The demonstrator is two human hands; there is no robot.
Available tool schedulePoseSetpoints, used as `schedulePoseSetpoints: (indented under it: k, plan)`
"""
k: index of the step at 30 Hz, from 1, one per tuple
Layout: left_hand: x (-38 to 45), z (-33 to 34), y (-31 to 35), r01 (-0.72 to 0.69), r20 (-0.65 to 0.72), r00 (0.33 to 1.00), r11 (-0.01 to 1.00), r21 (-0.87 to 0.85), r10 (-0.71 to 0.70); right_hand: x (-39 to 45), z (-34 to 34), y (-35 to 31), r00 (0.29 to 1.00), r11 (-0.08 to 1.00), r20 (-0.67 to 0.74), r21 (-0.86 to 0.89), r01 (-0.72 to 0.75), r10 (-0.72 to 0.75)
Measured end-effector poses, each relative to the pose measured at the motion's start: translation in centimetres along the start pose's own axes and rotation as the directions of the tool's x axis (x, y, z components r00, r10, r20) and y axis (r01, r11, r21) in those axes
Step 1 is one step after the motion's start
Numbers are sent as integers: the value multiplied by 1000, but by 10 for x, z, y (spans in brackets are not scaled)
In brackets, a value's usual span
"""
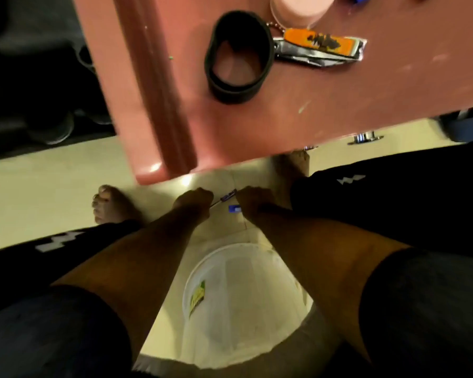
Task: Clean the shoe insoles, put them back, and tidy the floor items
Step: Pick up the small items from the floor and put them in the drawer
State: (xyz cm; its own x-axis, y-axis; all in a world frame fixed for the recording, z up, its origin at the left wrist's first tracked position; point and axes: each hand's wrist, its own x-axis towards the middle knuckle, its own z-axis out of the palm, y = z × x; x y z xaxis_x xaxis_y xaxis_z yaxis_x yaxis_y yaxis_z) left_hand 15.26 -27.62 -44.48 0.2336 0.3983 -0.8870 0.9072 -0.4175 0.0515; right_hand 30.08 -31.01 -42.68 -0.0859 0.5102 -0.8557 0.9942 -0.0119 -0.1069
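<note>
Both my arms reach down to the tiled floor under the table edge. My left hand and my right hand are closed, each on one end of a thin stick-like item with a blue-purple mark, which spans the gap between them. A small blue piece lies on the floor just below that item. No insole is in view. Dark shoes stand in the shadow at the far left.
A white bucket with a green label stands on the floor between my knees. Above, a pink table carries a black band, an orange keychain tool and a pink cup. My bare feet rest on the tiles.
</note>
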Motion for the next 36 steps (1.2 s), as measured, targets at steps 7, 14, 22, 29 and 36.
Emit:
schedulePoseSetpoints:
  k: [7, 14, 22, 29, 36]
  plan:
    - [-87, -31, 11, -6, -139, 990, 999, -45, 0, -61, -50, -9, 986, 997, -152, -36, 68, -73]
    - [-191, -74, 30, -12, -211, 977, 992, -127, -16, -149, -88, -15, 932, 995, -357, 56, 84, -59]
    - [-297, -169, 36, -289, -373, 927, 705, -647, 38, -289, -179, 37, 815, 877, -572, 434, 204, 93]
    - [-294, -288, 48, -393, -592, 788, 599, -697, -171, -286, -249, 66, 570, 628, -760, 615, 477, 311]
    - [-242, -337, 25, -177, -596, 722, 738, -651, -352, -222, -303, 82, 550, 755, -753, 583, 301, 362]
